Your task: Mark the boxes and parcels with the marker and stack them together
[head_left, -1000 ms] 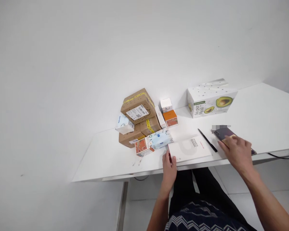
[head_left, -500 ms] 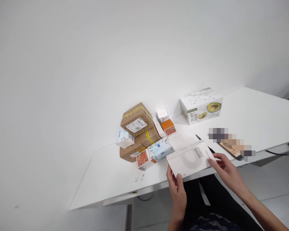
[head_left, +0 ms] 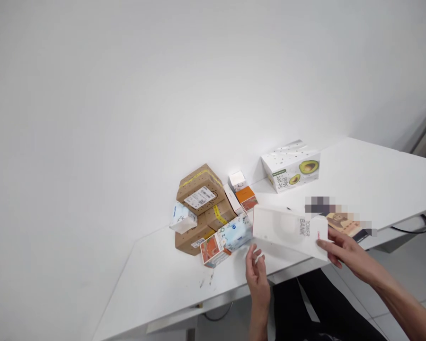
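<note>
My right hand grips the right end of a flat white power bank box, which is raised off the table and tilted. My left hand is off the box, just below its left end, with fingers apart and nothing in them. Partly blurred by pixels, a dark flat item with a portrait picture lies on the table behind my right hand. Only the tip of a black pen shows past the box's far edge.
Left of the hands, brown cartons are stacked against the wall, with light blue boxes and orange-patterned boxes around them. A white avocado-print box stands at the back of the white table. A black cable hangs at the right edge.
My right hand left the dark flat item and took the power bank box's right end. Both hands lifted the box, then my left hand let go. The view has shifted too.
</note>
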`<move>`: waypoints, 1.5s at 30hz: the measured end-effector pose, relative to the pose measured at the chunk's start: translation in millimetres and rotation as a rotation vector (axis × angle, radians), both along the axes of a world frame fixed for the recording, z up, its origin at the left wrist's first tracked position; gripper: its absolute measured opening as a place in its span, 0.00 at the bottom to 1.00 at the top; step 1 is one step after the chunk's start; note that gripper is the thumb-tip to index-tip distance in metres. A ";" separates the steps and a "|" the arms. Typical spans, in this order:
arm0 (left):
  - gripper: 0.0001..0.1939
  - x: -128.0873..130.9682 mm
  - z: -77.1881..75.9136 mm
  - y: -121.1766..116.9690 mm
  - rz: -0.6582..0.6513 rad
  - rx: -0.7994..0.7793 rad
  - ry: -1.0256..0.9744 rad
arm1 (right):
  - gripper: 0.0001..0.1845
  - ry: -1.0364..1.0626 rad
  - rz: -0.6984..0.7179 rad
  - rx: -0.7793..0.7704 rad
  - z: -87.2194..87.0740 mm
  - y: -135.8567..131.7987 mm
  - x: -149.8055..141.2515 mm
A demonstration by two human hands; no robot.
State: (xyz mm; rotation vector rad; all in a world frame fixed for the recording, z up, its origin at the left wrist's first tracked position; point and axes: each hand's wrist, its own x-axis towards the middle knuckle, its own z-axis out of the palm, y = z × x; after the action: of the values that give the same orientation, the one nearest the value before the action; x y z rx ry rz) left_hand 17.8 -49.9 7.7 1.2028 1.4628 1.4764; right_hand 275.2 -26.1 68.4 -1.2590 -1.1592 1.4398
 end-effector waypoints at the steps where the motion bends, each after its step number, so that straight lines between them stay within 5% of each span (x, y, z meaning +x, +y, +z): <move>1: 0.23 -1.1 -5.2 1.0 0.009 0.006 0.056 | 0.16 0.010 -0.057 0.028 2.2 5.2 -4.4; 8: 0.10 -1.8 -35.9 8.5 0.024 0.218 0.627 | 0.20 -0.108 -0.380 0.293 24.8 74.1 -58.0; 12: 0.12 5.4 -36.0 9.7 0.025 0.345 0.832 | 0.17 -0.366 -0.419 0.550 32.5 135.7 -102.0; 16: 0.14 9.5 -31.7 9.1 0.023 0.415 0.908 | 0.14 -0.413 -0.345 0.629 35.8 180.7 -146.8; 22: 0.14 11.9 -28.8 7.1 0.019 0.417 0.892 | 0.19 -0.430 -0.242 0.658 19.7 185.8 -189.2; 31: 0.14 13.0 -30.4 7.5 0.028 0.444 0.900 | 0.12 -0.494 -0.149 0.655 6.1 174.8 -206.7; 34: 0.15 12.2 -29.4 6.5 0.030 0.455 0.904 | 0.15 -0.493 -0.130 0.666 4.0 172.0 -193.2; 37: 0.15 9.5 -29.8 5.4 0.033 0.463 0.910 | 0.16 -0.494 -0.207 0.671 7.8 177.3 -148.9; 42: 0.13 3.2 -44.0 8.2 0.014 0.440 0.805 | 0.28 -0.590 -0.646 0.587 27.9 208.7 -22.1; 45: 0.12 11.7 -42.4 30.4 0.067 0.413 0.606 | 0.34 -0.627 -0.867 0.353 40.9 225.3 40.1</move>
State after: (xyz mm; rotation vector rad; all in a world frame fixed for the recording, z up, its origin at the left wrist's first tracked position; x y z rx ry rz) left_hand 29.5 -19.5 -34.7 2.0017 1.6285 1.5862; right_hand 315.4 199.3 109.3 -1.6976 -0.9761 0.1928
